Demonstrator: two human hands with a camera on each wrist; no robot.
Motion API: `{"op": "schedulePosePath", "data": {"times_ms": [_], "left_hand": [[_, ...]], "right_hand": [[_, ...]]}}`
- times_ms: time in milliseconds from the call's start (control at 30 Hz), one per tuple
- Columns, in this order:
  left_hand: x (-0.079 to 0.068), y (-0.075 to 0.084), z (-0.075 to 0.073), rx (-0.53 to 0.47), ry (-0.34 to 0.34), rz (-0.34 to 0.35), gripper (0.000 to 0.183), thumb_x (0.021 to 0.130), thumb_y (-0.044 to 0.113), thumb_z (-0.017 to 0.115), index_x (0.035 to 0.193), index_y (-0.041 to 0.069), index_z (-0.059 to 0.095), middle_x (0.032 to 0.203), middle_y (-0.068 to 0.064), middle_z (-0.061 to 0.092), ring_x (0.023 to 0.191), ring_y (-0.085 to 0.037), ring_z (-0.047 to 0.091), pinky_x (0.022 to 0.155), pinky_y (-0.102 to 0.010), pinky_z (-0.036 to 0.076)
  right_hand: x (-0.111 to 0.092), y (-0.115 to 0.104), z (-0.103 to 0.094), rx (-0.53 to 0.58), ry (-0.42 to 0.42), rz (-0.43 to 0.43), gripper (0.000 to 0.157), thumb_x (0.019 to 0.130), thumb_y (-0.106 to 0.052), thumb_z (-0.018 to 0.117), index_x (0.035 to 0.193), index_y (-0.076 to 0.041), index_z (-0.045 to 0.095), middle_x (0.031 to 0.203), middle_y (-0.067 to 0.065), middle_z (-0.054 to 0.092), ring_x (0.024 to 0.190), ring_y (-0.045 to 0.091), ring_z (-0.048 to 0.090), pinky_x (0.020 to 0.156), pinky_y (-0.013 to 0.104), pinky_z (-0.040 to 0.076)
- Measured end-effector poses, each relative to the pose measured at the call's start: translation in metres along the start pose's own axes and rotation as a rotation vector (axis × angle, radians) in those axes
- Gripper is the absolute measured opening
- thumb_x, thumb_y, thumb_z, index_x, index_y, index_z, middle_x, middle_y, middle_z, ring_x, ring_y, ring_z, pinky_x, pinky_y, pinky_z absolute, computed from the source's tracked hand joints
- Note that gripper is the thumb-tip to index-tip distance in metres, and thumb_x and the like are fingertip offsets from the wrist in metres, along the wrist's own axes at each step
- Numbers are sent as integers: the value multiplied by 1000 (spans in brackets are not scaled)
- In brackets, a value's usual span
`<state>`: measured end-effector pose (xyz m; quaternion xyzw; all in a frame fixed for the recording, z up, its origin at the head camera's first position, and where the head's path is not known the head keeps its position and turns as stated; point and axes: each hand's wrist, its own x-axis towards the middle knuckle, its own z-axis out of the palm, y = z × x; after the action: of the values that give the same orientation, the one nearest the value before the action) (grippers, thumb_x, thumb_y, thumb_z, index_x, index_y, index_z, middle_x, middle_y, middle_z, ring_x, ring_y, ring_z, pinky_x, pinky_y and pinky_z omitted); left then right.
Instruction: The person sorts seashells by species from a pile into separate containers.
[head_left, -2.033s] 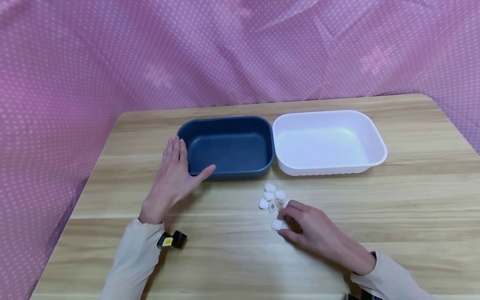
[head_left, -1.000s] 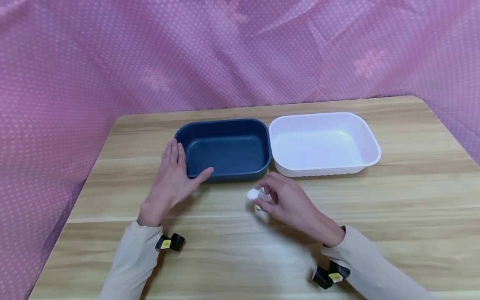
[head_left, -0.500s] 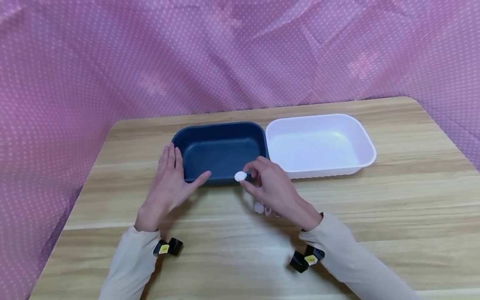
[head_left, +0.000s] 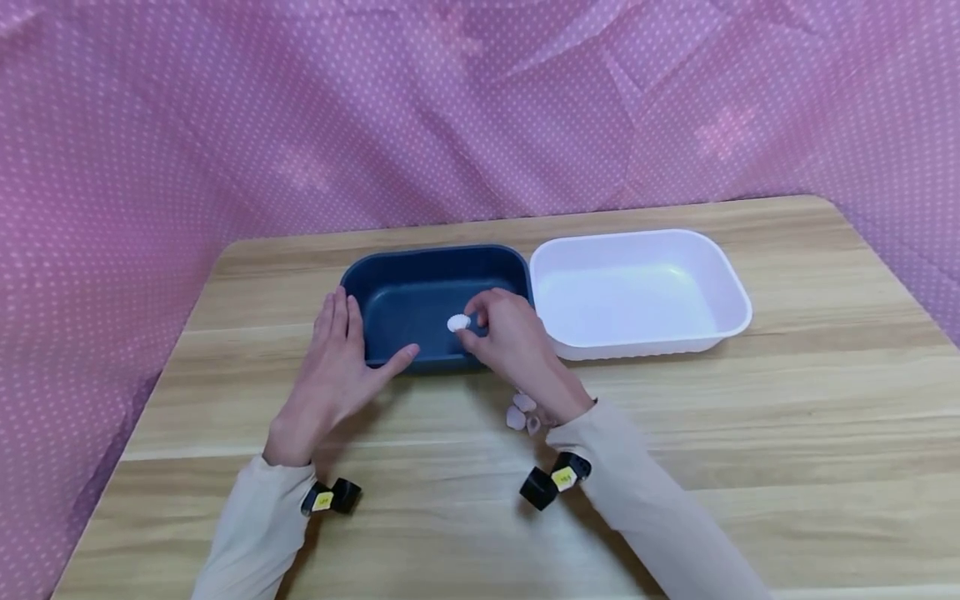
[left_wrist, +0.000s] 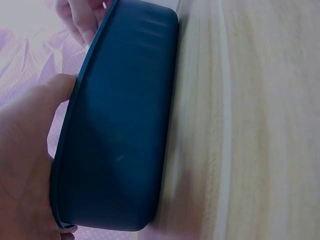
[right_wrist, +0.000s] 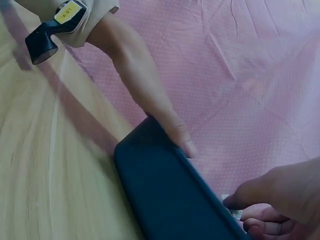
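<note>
Pink dotted cloth [head_left: 525, 108] is hanging in folds behind and beside everything, and a pale wood-grain table [head_left: 825, 400] is filling most of the space before it. Towards the table's far edge, a white tray [head_left: 630, 300] is standing just beside a navy tray [head_left: 408, 304], the navy one being on the person's left. Cream sleeves [head_left: 645, 508] are covering both forearms. The left hand [head_left: 333, 375] is lying against the navy tray's near left corner: its fingers are stretching straight along the left end, and its thumb is spreading out to touch the near rim. The right hand [head_left: 510, 342] is reaching across the navy tray's near rim, thumb and curled forefinger pinching a small object. Black wrist devices [head_left: 540, 489] with yellow labels are sitting at both cuffs. Under the right wrist, loose whitish pieces [head_left: 516, 418] are lying in a cluster on the table, partly hidden by the arm. Smallest, the scalloped white piece [head_left: 458, 322] is sticking out leftward from the right hand's fingertips; it is hovering over the navy tray's interior, right of the left thumb and well apart from it.
</note>
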<state>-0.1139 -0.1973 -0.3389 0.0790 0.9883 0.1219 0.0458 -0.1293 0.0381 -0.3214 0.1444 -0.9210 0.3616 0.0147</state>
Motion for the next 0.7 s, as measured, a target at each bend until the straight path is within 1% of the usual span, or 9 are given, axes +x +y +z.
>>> {"op": "schedulePosePath", "data": {"times_ms": [100, 200, 333, 400, 500, 600, 700], "left_hand": [[0, -1, 0, 4, -1, -1, 115, 85, 80, 33, 150, -8, -2, 158, -21, -16, 145, -33, -15, 117, -49, -2], [-1, -1, 1, 9, -7, -3, 115, 85, 80, 33, 150, -8, -2, 158, -21, -16, 145, -33, -15, 117, -50, -1], [-1, -2, 2, 8, -8, -7, 115, 85, 80, 33, 150, -8, -2, 158, -20, -16, 145, -32, -16, 117, -50, 0], [0, -2, 2, 8, -10, -9, 115, 85, 80, 33, 150, -7, -2, 158, -20, -16, 145, -32, -16, 118, -50, 0], [1, -1, 3, 13, -10, -6, 115, 85, 80, 32, 150, -7, -2, 158, -20, -16, 145, -32, -16, 118, -49, 0], [1, 0, 3, 18, -16, -2, 114, 85, 80, 32, 150, -8, -2, 158, -21, -16, 145, -32, -16, 118, -49, -1], [1, 1, 2, 25, -20, 3, 114, 85, 80, 32, 150, -8, -2, 157, -21, -16, 145, -32, -16, 118, -49, -1]], "right_hand": [[10, 0, 8, -46, -27, 26, 26, 86, -23, 74, 103, -5, 67, 86, 4, 59, 73, 16, 52, 57, 24, 43], [19, 0, 16, -101, -74, 57, 28, 87, -25, 73, 107, -6, 67, 91, 5, 61, 74, 16, 54, 57, 26, 46], [31, -2, 24, -146, -133, 80, 30, 88, -26, 71, 110, -7, 66, 101, 5, 62, 81, 18, 57, 67, 33, 53], [37, -3, 26, -158, -150, 86, 29, 89, -26, 70, 110, -7, 66, 103, 6, 62, 84, 19, 57, 74, 35, 53], [43, -3, 27, -178, -165, 94, 25, 90, -25, 69, 107, -7, 66, 100, 6, 61, 84, 20, 56, 76, 35, 53], [48, -3, 29, -208, -190, 96, 19, 91, -25, 67, 98, -7, 66, 94, 5, 58, 79, 20, 56, 70, 33, 51], [52, -1, 31, -241, -207, 89, 18, 92, -25, 65, 90, -7, 64, 89, 5, 56, 74, 21, 56, 65, 32, 48]]}}
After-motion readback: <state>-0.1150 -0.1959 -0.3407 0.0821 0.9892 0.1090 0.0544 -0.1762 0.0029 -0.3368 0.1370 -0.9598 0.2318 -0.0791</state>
